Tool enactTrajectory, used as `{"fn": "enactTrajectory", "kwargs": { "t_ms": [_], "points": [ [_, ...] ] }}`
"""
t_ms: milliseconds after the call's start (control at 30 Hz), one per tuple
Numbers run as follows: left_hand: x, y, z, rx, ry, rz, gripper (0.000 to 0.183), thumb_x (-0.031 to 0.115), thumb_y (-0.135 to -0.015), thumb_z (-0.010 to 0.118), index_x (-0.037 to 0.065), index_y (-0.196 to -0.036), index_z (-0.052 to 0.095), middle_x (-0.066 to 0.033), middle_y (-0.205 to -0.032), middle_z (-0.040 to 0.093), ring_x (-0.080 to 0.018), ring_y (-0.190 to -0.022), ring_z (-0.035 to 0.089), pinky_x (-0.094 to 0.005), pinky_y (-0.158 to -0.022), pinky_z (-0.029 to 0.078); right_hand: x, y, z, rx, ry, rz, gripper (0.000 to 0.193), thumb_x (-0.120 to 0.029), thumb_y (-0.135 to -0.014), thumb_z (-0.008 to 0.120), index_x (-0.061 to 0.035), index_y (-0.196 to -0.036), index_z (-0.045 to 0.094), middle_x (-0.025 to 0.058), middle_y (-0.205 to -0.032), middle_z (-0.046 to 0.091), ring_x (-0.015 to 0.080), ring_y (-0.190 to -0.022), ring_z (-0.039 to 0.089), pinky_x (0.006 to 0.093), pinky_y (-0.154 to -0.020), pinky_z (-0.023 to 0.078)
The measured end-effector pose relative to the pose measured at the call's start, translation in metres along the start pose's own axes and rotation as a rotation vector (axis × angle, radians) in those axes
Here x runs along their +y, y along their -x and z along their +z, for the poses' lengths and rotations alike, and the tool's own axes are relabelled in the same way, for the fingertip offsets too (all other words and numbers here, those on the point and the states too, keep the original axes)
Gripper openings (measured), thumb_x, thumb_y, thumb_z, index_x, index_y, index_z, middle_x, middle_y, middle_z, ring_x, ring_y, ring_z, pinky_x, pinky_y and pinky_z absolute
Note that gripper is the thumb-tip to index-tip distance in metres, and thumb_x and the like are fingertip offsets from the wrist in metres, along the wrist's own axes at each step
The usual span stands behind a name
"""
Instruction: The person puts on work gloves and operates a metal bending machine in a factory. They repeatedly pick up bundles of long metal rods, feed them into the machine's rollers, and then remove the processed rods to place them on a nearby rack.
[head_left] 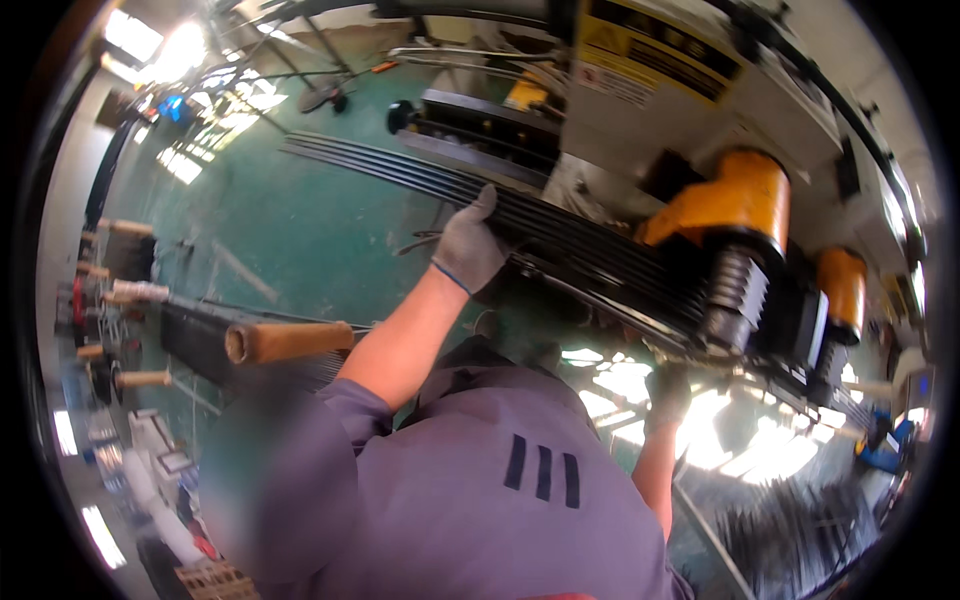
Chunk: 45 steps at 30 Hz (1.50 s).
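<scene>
A row of long, thin dark metal bars runs from the upper left into a machine on the right. My left hand, in a pale glove, is closed on the bars' near side in front of the machine. Its thumb lies over them, and the fingers underneath are hidden. Lower right, my gloved right hand is at the underside of the machine's front edge. Shadow and glare hide its fingers, so what it touches is unclear. An orange machine head with a ribbed grey cylinder stands over the bars' right part.
A second orange head stands farther right. Behind the bars is a black rail assembly. Wooden rollers on stands are at my left. A pile of dark rods lies at the lower right, near sunlit green floor.
</scene>
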<state>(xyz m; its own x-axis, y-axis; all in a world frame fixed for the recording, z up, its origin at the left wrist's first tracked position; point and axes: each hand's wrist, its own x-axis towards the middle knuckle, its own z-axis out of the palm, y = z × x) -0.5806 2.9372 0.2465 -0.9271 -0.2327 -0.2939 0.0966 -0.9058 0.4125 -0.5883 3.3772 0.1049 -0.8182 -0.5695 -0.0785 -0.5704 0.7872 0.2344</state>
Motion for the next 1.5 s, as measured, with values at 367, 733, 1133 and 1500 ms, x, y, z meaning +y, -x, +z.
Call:
{"fn": "enactTrajectory", "kwargs": {
  "t_ms": [367, 733, 1133, 1500],
  "points": [
    [0.257, -0.012, -0.146, 0.26, -0.06, 0.463, 0.049, 0.047, -0.104, 0.037, 0.003, -0.122, 0.051, -0.0155, -0.118, 0.06, -0.0364, -0.113, 0.057, -0.0544, -0.103, 0.043, -0.019, 0.125, 0.202, -0.415, -0.581, 0.451, 0.024, -0.027, -0.095, 0.057, -0.0043, -0.098, 0.063, 0.0085, -0.096, 0.07, 0.0267, -0.09, 0.069, 0.038, -0.075, 0.054],
    [0.368, -0.045, -0.198, 0.305, -0.5, 0.382, 0.05, 0.051, -0.101, 0.044, 0.008, -0.125, 0.054, -0.0123, -0.116, 0.064, -0.0315, -0.105, 0.064, -0.0501, -0.093, 0.052, -0.121, 0.187, 0.205, -0.872, 0.092, -0.045, 0.021, -0.025, -0.092, 0.054, -0.0126, -0.103, 0.067, 0.0071, -0.109, 0.068, 0.0221, -0.109, 0.062, 0.0362, -0.085, 0.05],
    [0.394, -0.024, -0.228, 0.135, -0.515, 0.304, 0.057, 0.048, -0.105, 0.031, 0.005, -0.138, 0.048, -0.0155, -0.131, 0.057, -0.0342, -0.12, 0.054, -0.0505, -0.106, 0.041, -0.15, 0.035, -0.003, -0.211, -1.563, 1.549, 0.03, -0.03, -0.1, 0.052, -0.0022, -0.102, 0.062, 0.0071, -0.081, 0.065, 0.0147, -0.061, 0.056, 0.0285, -0.054, 0.045],
    [0.146, -0.002, -0.204, 0.809, -0.158, 0.235, 0.064, 0.05, -0.103, 0.033, -0.003, -0.136, 0.045, -0.0195, -0.141, 0.05, -0.0377, -0.13, 0.048, -0.0538, -0.112, 0.037, -0.025, -0.003, 0.102, -0.736, -1.229, 1.017, 0.032, -0.032, -0.093, 0.062, -0.0042, -0.108, 0.067, 0.0055, -0.082, 0.068, 0.0153, -0.066, 0.062, 0.0278, -0.06, 0.05]
  ]
}}
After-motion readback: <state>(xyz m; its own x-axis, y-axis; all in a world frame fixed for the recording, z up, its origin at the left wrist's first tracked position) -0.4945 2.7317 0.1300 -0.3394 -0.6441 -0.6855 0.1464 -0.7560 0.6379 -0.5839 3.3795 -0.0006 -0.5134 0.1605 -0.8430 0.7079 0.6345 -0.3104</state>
